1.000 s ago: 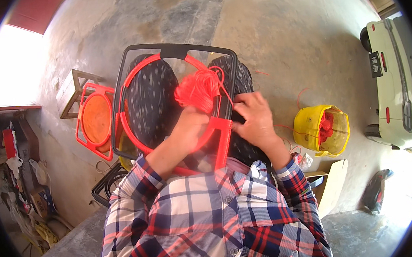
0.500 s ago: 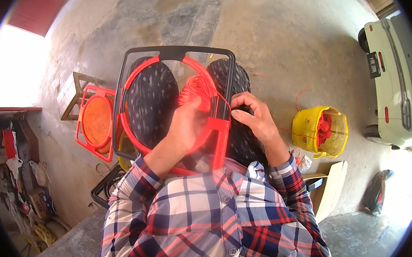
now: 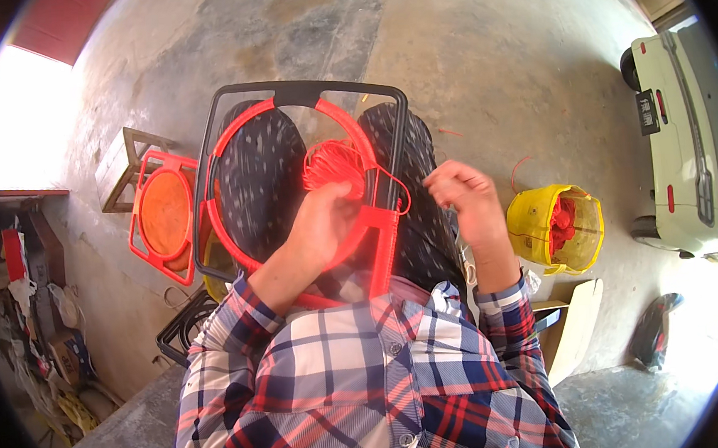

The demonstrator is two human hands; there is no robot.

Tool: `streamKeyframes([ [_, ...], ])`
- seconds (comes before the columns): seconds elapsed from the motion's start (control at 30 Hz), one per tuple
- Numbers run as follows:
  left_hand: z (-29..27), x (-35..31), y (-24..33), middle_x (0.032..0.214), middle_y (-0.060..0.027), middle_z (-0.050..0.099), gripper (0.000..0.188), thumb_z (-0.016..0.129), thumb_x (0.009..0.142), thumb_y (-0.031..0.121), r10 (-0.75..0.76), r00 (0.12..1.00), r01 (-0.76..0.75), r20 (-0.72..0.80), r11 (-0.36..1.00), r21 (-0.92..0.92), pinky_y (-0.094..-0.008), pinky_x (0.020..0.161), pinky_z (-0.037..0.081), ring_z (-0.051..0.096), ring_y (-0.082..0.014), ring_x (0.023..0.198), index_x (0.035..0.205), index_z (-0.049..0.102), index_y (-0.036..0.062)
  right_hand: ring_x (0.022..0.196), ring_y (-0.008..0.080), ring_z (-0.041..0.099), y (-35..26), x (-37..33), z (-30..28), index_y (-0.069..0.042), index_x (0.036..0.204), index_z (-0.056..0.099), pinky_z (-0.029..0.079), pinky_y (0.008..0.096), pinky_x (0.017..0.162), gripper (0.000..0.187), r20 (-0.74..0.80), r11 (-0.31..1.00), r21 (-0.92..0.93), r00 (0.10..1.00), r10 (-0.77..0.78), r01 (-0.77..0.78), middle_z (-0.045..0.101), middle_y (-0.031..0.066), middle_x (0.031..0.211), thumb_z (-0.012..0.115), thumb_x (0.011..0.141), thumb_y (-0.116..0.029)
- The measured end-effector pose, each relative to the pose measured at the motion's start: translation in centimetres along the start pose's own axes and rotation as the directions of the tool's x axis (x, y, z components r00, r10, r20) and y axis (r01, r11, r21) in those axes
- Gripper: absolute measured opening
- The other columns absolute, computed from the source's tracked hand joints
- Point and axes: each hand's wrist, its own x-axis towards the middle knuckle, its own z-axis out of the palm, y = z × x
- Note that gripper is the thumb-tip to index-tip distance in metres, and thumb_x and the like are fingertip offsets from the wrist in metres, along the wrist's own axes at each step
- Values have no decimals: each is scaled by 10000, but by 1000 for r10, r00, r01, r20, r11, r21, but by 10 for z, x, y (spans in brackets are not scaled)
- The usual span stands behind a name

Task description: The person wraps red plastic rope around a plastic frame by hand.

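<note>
A red plastic hoop frame [image 3: 228,141] lies across my lap, inside a larger black frame [image 3: 300,91]. My left hand [image 3: 326,222] is closed around a bundle of red cord [image 3: 334,161] held against the red frame's right side. To its right, my right hand [image 3: 460,188] is raised off the frame, fingers pinched on a thin strand of the red cord that runs back toward the bundle. Dark patterned cloth [image 3: 260,173] over my legs shows through both frames.
A second red frame with an orange disc [image 3: 163,217] leans at my left beside a wooden stool [image 3: 126,169]. A yellow bucket [image 3: 555,227] holding red cord stands at my right. A pale vehicle [image 3: 685,118] is parked far right. Clutter [image 3: 28,314] lines the left wall.
My right hand has come off the frame and pulled away to the right, drawing a cord strand. My left hand has slid down, uncovering the red bundle.
</note>
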Motion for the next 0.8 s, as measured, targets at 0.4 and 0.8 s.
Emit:
streamKeyframes([
  [0.4,-1,-4,3,1009,-153,655,252,552,864,121,-50,999,51,17,998,-42,-394,917,508,623,-250,941,1060,610,-27,575,132,465,-1,-1,5,-55,1020,600,392,234,572,114,238,848,493,968,82,-194,557,46,705,540,931,-96],
  [0.8,10,-10,5,1111,-178,651,278,497,927,38,-131,960,155,248,985,-81,-358,909,539,664,-242,981,1169,551,-86,994,209,599,1,1,13,-2,1100,654,477,315,853,446,273,561,-805,960,60,194,596,100,1163,744,742,-251],
])
